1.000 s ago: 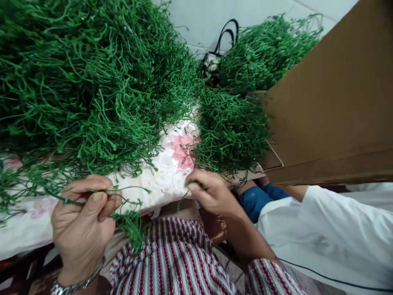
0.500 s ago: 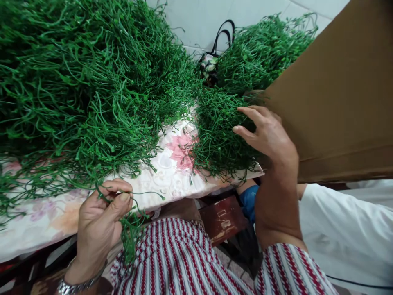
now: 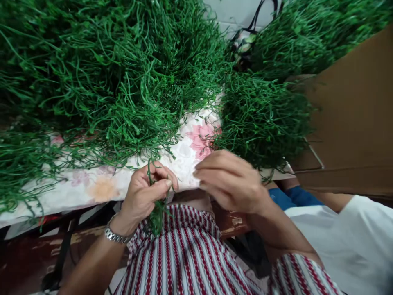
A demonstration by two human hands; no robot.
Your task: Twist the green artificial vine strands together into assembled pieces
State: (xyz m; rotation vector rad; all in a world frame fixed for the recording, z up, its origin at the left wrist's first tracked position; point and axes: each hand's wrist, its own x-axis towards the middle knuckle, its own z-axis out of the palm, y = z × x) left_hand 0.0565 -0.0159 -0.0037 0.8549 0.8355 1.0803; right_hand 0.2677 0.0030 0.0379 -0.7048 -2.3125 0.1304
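Observation:
My left hand (image 3: 149,188) pinches thin green artificial stems (image 3: 156,215) between thumb and fingers; part of the bunch hangs below the palm over my lap. Just right of it, apart, is my right hand (image 3: 229,180), somewhat blurred. Its fingers are curled and pressed together, and whatever they hold, if anything, is hidden. A large heap of the same green stems (image 3: 123,73) spreads over the table at the left. A smaller pile of stems (image 3: 264,119) lies beyond my right hand.
A floral tablecloth (image 3: 184,147) covers the table, whose front edge is near my lap. At the right stands a brown cardboard sheet or box (image 3: 359,114). Behind are a black-handled bag (image 3: 245,41) and more stems (image 3: 313,37). A person in white (image 3: 346,241) sits at the right.
My right hand has moved left and towards me, from the smaller pile to beside my left hand, its fingers drawing together. My left hand keeps the stems. The view has shifted.

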